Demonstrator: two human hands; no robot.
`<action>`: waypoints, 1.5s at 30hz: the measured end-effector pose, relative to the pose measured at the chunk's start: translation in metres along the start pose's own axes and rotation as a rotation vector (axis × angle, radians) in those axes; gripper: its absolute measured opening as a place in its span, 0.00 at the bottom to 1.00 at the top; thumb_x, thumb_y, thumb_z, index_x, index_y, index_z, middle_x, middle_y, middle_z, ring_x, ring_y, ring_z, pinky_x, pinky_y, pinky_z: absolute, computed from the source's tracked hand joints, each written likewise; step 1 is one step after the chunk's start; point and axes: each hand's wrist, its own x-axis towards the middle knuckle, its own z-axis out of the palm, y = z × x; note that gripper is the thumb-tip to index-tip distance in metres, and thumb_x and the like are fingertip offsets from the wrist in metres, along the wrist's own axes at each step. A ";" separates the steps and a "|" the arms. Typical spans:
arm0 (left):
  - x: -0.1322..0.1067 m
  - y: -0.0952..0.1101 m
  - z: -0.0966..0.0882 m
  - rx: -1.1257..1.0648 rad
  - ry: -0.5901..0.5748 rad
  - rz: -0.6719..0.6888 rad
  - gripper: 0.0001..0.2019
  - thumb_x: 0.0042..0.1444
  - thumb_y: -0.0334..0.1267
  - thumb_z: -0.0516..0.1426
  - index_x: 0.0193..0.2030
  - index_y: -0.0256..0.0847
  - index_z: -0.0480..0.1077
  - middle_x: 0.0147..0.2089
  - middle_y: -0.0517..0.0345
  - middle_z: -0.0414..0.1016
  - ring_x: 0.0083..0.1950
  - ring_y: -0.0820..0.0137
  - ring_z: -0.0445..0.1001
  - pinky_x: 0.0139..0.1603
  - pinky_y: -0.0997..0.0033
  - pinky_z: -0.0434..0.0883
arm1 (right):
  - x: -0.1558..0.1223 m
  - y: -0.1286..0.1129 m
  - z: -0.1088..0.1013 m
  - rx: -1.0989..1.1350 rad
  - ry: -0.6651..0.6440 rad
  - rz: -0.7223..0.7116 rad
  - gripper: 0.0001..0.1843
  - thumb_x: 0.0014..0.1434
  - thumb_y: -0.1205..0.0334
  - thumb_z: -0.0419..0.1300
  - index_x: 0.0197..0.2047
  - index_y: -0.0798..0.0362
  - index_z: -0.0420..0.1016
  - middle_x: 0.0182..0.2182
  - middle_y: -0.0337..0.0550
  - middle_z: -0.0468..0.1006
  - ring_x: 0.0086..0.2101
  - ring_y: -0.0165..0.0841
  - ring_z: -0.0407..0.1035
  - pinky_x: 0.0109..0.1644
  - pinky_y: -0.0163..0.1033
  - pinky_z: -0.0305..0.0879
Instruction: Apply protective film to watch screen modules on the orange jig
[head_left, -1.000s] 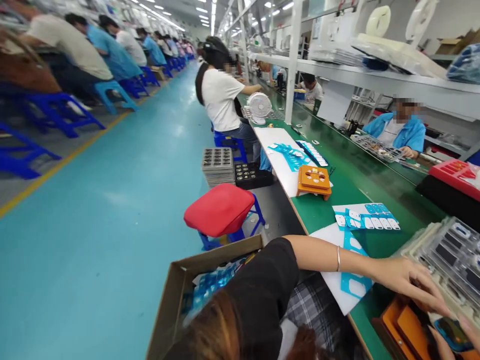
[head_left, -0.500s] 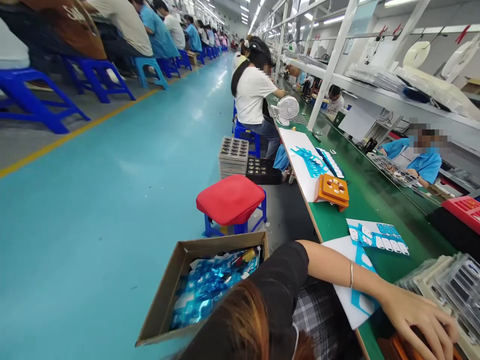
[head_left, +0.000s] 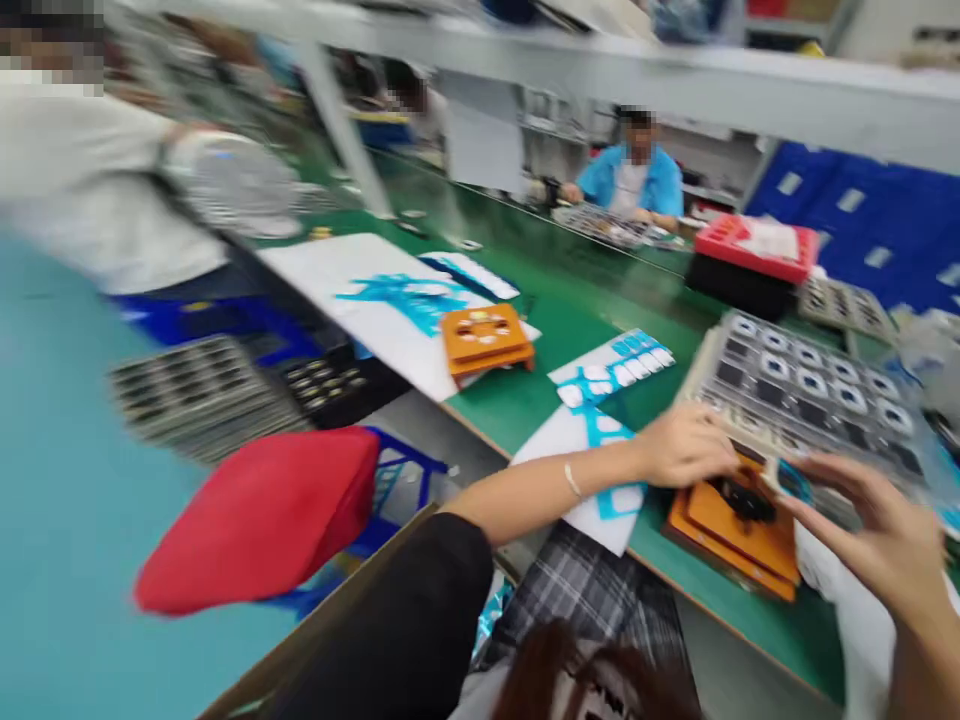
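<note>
Head view: the right hand [head_left: 874, 515] holds a small blue-edged part [head_left: 793, 482] between thumb and fingers, with the palm open around it. The left hand [head_left: 686, 447] has its fingers bent down at the upper-left side of the orange fixture [head_left: 709, 520]; blur and the hand itself hide whether they grip anything, so I cannot tell.

The relation that matters lies between part and fixture. The part is just above and to the right of the black piece [head_left: 748, 500] on the fixture's top, while the left fingertips are on the other side of that piece. The right hand is clearly nearer to the part. The fixture's longer side slants from upper left to lower right, along the table edge; the part is too blurred for its long axis to be sure.

Beyond the hands, a stack of trays [head_left: 705, 385] stands behind the fixture. To the left, blue film [head_left: 619, 502] lies on a white sheet [head_left: 556, 437], and a second orange fixture [head_left: 487, 337] stands farther along the green tabletop [head_left: 566, 305].
</note>
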 end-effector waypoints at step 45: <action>-0.004 0.009 -0.018 0.116 0.135 -0.128 0.14 0.67 0.31 0.50 0.31 0.42 0.70 0.29 0.61 0.80 0.35 0.68 0.71 0.40 0.60 0.65 | 0.017 -0.027 0.010 -0.016 -0.343 0.235 0.22 0.50 0.54 0.75 0.47 0.50 0.80 0.41 0.47 0.81 0.45 0.42 0.73 0.48 0.46 0.74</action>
